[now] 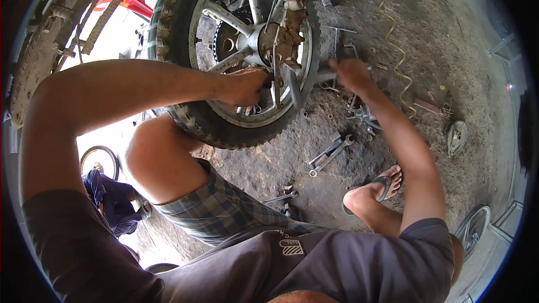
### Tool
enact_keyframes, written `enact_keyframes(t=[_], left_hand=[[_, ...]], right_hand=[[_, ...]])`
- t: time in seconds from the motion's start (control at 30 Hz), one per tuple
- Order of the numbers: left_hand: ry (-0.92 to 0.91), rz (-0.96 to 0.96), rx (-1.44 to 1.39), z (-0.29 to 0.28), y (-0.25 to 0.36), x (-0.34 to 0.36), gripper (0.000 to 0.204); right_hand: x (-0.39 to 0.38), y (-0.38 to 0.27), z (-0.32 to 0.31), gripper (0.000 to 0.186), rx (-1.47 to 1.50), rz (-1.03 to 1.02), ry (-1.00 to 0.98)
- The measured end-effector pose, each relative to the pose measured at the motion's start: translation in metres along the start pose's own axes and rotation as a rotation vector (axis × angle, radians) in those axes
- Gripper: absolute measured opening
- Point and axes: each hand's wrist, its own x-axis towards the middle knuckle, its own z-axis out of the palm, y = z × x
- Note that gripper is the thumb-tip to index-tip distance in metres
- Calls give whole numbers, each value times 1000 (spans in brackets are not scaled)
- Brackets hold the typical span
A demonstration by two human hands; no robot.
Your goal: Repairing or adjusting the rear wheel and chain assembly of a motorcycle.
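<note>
White emblem (291,247), lettering (287,234) on dark shirt (342,264); right grip (352,75) holds blurred hammer (293,86)

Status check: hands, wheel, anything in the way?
Left hand at spoked motorcycle wheel, grip unclear. Right hand gripping blurred tool. Knobby tire fitted. Combination wrench on floor, clear of wheel.

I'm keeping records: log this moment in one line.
left hand: at silver spoked metal wheel | right hand: gripping blurred grey tool | rough grey floor: silver wrench
</note>
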Motion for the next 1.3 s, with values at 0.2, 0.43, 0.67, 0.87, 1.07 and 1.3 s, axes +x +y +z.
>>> enact_keyframes(t=[0.2,0.43,0.67,0.87,1.07,1.3], left_hand=[[-15,-45,83,22,-10,13,34],[29,93,153,12,8,6,44],[1,-259,-9,15,32,19,23],[677,-200,-906,77,19,33,22],[680,-47,-1047,88,7,36,24],[779,-61,-870,74,32,35,34]], right_hand=[[-19,-7,35,29,221,-64,350],[-9,27,29,41,65,95,221],[-64,27,67,42,463,191,265],[-42,12,36,39,904,334,208],[-10,11,13,44,1201,185,502],[17,55,-2,44,1122,351,241]])
